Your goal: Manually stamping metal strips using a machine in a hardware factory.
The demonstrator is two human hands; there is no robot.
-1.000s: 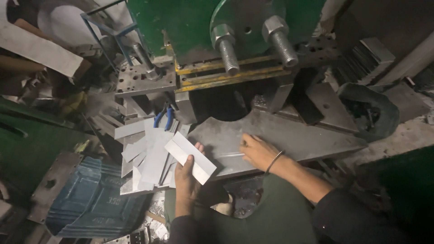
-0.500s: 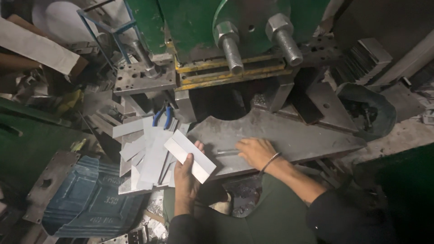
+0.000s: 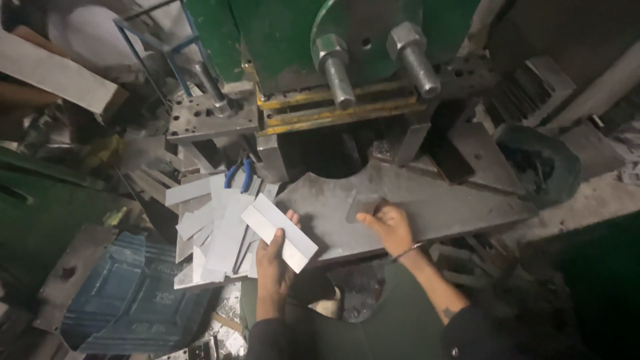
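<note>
Closest to me, the left hand (image 3: pixel 275 260) grips a small stack of flat metal strips (image 3: pixel 279 232), pale grey and rectangular with clean cut edges; the thumb lies over the top and the fingers wrap underneath, so the stack juts out diagonally over the edge of the press bed. The right hand (image 3: pixel 390 225), a thin band at its wrist, rests on the steel bed plate (image 3: pixel 440 200) with its fingertips pressing a small dark metal piece (image 3: pixel 361 203); it looks pinched rather than loosely touched, though I cannot tell how firmly. The plate is dull, scuffed grey with a half-round cut-out at its back edge. Left of the hands lies a loose heap of cut sheet blanks (image 3: pixel 217 230), matte and overlapping, with blue-handled pliers (image 3: pixel 239 175) poking out behind. Lower left sits a crumpled blue plastic sheet (image 3: pixel 140 300). Beyond rises the green press body (image 3: pixel 280 40) with two thick bolts (image 3: pixel 373 60) and yellow-edged die plates (image 3: pixel 333 110).
</note>
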